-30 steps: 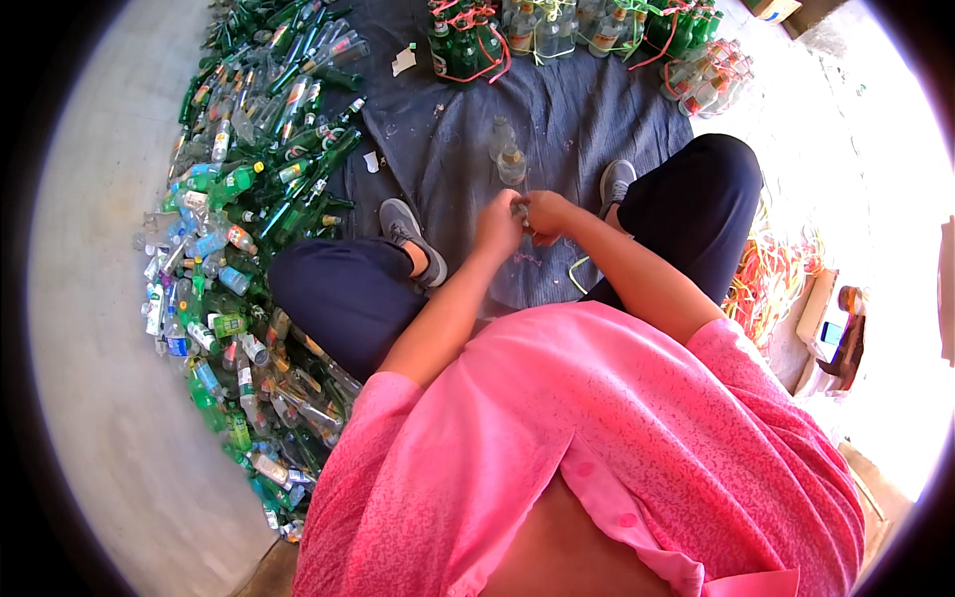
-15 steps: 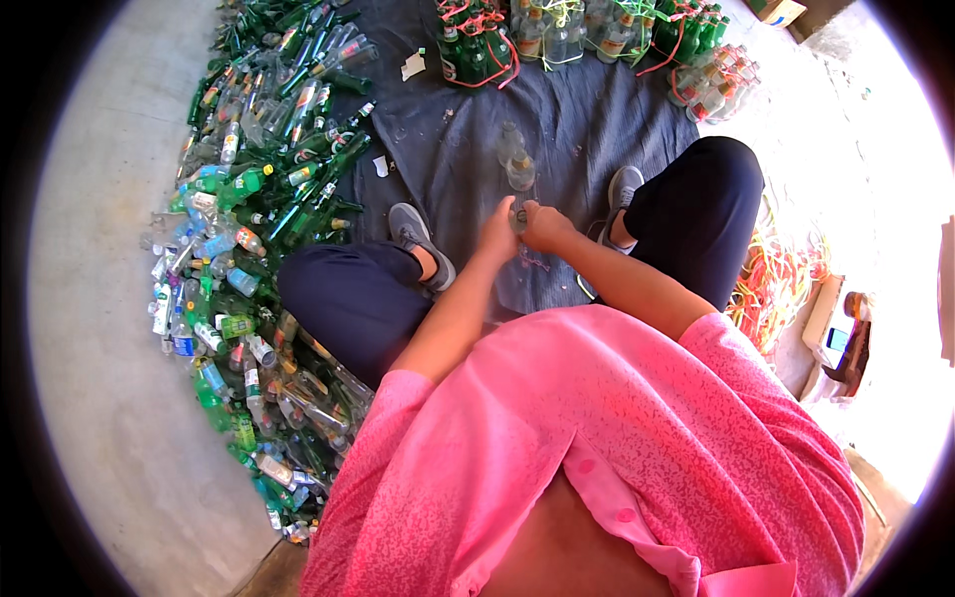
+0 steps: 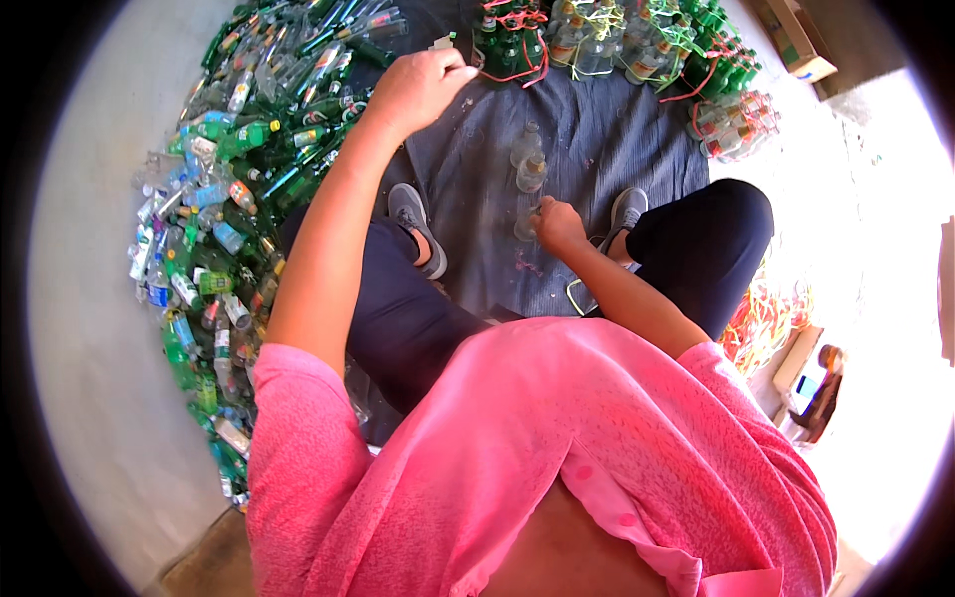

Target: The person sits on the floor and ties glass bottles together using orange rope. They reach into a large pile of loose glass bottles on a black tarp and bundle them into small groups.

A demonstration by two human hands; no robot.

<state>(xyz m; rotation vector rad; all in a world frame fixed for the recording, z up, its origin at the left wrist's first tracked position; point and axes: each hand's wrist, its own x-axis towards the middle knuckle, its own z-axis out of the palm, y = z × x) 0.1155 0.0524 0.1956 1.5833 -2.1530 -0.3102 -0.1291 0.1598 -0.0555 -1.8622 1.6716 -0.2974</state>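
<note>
My right hand is closed on the upper part of a clear glass bottle between my feet. Two more clear glass bottles, a nearer one and a farther one, stand just beyond it in a line. My left hand is stretched out far forward and left, over the dark cloth beside the bottle pile. Its back faces up with the thumb side apart; the other fingertips are partly hidden, and I see nothing held. A scrap of white paper lies just beyond that hand.
A large heap of loose green and clear bottles spreads along my left. Tied bundles of bottles stand at the far edge, with another clear bundle at far right. Coloured plastic strips and a cardboard box lie on my right.
My left hand has left the bottle between my feet and swung forward and left. My right hand stays at that bottle. The view has shifted slightly.
</note>
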